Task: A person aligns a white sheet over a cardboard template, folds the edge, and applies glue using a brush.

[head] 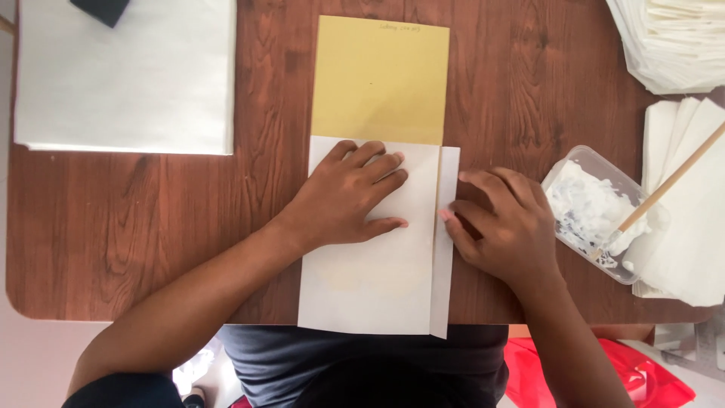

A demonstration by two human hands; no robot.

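Both hands work one white sheet: the left hand [349,198] lies flat with fingers spread, pressing the white paper [377,257] down, while the right hand [502,227] curls its fingertips against the folded side flap [445,242] at the paper's right edge. The paper overlaps the lower end of a yellow card [380,79] on the wooden surface [151,227]. If the left palm eases off, the sheet could slide over the card and the crease would likely run crooked. A plastic tub of white paste [593,208] with a stick [668,181] sits just right of the wrist; a careless elbow might tip it
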